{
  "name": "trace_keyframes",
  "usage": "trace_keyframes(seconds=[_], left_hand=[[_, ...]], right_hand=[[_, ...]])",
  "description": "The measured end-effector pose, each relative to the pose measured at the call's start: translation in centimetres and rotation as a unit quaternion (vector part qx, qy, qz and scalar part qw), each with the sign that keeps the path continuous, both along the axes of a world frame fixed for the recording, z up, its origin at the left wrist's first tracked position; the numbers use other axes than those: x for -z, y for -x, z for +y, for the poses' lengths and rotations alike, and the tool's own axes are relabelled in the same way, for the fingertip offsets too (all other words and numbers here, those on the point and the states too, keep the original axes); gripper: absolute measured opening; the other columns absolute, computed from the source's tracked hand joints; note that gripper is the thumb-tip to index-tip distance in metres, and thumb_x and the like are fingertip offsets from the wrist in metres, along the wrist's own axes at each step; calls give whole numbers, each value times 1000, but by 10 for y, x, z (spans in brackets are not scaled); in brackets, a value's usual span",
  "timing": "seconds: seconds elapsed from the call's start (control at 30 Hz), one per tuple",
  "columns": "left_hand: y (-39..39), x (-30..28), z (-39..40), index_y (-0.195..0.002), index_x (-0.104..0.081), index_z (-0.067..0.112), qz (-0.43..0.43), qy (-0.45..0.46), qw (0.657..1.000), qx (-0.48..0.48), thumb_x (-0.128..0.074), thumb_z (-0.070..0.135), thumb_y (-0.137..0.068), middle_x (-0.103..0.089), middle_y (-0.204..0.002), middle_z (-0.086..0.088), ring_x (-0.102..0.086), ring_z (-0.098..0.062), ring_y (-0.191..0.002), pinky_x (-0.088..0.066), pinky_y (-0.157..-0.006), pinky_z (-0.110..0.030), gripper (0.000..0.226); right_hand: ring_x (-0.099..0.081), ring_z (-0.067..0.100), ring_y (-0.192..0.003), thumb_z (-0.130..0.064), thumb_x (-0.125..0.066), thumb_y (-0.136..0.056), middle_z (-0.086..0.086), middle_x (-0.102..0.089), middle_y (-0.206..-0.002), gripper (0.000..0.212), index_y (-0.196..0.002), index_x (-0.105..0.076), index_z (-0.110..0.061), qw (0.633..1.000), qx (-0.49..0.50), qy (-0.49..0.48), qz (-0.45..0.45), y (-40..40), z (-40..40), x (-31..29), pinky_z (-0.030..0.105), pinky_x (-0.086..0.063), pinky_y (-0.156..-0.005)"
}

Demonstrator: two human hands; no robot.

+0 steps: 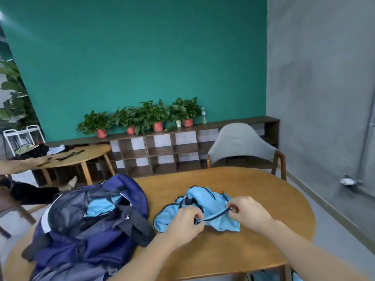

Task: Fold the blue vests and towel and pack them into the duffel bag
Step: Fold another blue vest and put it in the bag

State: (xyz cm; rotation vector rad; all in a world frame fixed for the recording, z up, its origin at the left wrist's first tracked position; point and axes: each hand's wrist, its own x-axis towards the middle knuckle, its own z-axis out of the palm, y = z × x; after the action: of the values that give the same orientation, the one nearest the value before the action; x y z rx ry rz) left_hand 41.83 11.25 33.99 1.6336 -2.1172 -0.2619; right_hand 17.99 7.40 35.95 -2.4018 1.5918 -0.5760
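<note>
A crumpled light-blue vest [205,201] with dark trim lies on the round wooden table [263,199], right of centre. My left hand [183,225] and my right hand [248,211] each pinch one end of its dark-edged strap, stretched taut between them. The navy duffel bag [91,226] lies open on the table's left side. More light-blue fabric [101,205] shows inside its opening, among dark straps.
A grey chair [241,145] stands behind the table. A second wooden table [67,159] with dark items stands at the back left. A low shelf [172,147] with potted plants [146,116] runs along the green wall. A grey wall is to the right.
</note>
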Motion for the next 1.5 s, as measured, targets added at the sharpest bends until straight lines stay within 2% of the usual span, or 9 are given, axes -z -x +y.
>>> trace_keyframes(seconds=[0.33, 0.5, 0.6, 0.67, 0.77, 1.0, 1.17, 1.33, 1.5], left_hand=[[4, 57, 32, -75, -67, 30, 49, -5, 999, -2, -66, 49, -87, -64, -86, 17, -55, 1, -97, -45, -88, -20, 23], [14, 69, 8, -104, -69, 30, 102, 97, 988, -58, -64, 43, -92, -59, -107, 20, -51, 1, -111, -42, -101, -27, 18], [24, 82, -4, -127, -60, 31, 26, 51, 996, -67, -58, 56, -92, -49, -133, 16, -39, -5, -132, -28, -113, -33, 43], [25, 89, -12, -142, -49, 32, -41, -8, 996, -74, -48, 67, -93, -38, -147, 13, -28, -8, -141, -17, -118, -36, 61], [12, 90, -25, -149, -42, 32, -60, -42, 996, -56, -40, 73, -94, -32, -155, 12, -21, -7, -146, -9, -121, -37, 68], [-42, 92, -43, -149, -39, 42, -79, -70, 994, -5, -35, 80, -91, -23, -162, 20, -10, 5, -148, 3, -125, -35, 69], [-70, 78, -58, -155, -27, 42, -130, -110, 984, -46, -25, 78, -93, -10, -168, 10, 6, -5, -154, 13, -124, -43, 72], [-54, 74, -37, -157, -22, 42, -168, -104, 980, -14, -21, 81, -93, 5, -169, 1, 19, -11, -153, 15, -123, -49, 75], [-28, 73, 3, -153, -31, 45, -159, -92, 983, 22, -29, 85, -88, -6, -169, 7, 13, -10, -154, 15, -123, -49, 77]], right_hand=[[-48, 9, -105, -40, -55, -90, -13, -54, -102, 14, -87, -66, -31, 997, -73, 4, 3, 30, 17, 65, 26, -43, -94], [-48, 10, -118, -32, -61, -95, -10, -49, -120, 28, -123, -62, -26, 994, -13, 17, -112, 10, -5, 71, 27, -43, -99], [-41, 10, -128, -24, -66, -90, -10, -40, -136, 54, -141, -50, -32, 998, -43, -21, -47, -9, -25, 75, 27, -41, -103], [-44, 15, -129, -18, -63, -91, -8, -49, -136, 42, -131, -62, -31, 999, -36, -11, -19, -20, -44, 72, 34, -44, -102], [-60, 20, -111, -4, -54, -90, -4, -68, -118, 36, -111, -75, -26, 993, 10, 18, -113, -27, -80, 55, 39, -51, -93], [-68, 10, -50, 8, -46, -84, 4, -72, -65, 36, -95, -74, -11, 963, 83, 17, -257, -12, -149, -28, 16, -53, -53], [-74, 19, -71, 8, -48, -88, 6, -75, -91, 33, -95, -72, -14, 924, 85, 80, -365, -7, -173, -78, 38, -62, -79], [-67, 12, -97, 1, -54, -91, -2, -73, -103, 29, -102, -74, -16, 911, 95, 181, -358, -5, -170, -144, 24, -51, -93], [-69, 17, -96, -1, -60, -92, 2, -74, -104, 22, -103, -74, -14, 959, 34, 136, -248, -6, -144, -140, 23, -50, -87]])
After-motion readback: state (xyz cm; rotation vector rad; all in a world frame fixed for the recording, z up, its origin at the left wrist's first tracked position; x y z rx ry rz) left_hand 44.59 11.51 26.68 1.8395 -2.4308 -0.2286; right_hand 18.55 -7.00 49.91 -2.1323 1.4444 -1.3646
